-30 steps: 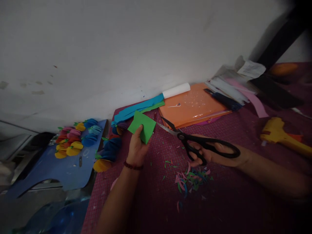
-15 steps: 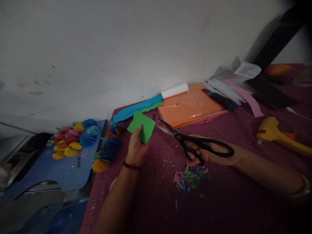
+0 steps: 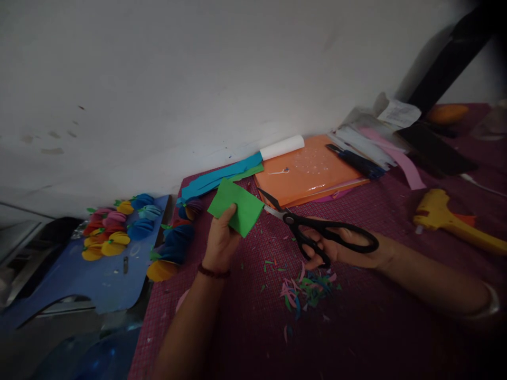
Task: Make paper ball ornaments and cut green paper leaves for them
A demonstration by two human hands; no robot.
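A green square of paper or foam is pinched in my left hand, with the thumb on top. My right hand has its fingers in the handles of black-handled scissors. Their blades stand apart, pointing left, and the lower one reaches the right corner of the green piece. Below the scissors, small green, pink and blue offcuts are scattered on the dark red checked cloth.
Orange sheets bear a blue cutter. Blue strips lie by the wall. A yellow glue gun is at right. Colourful paper fruits sit on a blue board at left.
The green piece is turned a little and shows more of its surface, its right corner now nearer the blades. The whole view has shifted slightly.
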